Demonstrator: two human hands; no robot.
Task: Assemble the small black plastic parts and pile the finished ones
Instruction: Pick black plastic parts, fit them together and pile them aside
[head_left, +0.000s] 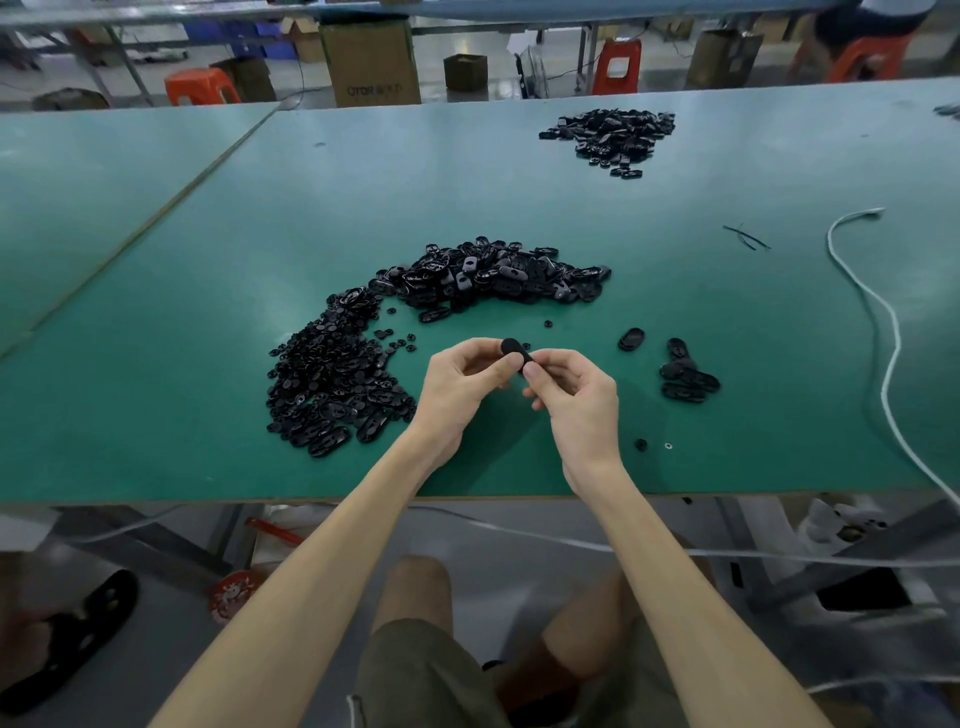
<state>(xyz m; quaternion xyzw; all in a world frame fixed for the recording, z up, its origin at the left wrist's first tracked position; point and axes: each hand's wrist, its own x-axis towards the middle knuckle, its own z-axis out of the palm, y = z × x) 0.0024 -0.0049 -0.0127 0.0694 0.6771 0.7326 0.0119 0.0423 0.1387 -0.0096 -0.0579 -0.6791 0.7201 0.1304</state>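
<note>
Two hands hold one small black oval plastic part (516, 353) just above the green table (208, 291).

The left hand (457, 382) and the right hand (574, 397) each pinch an end of the part with curled fingers and thumb. Beyond them an arc-shaped heap of loose black plastic shells (493, 275) runs into a heap of smaller black pieces (332, 374) on the left. A small cluster of black oval parts (685, 376) lies near the right hand, another black pile (610, 135) sits far across the table, and a white cable (891, 332) trails along the right side.
</note>
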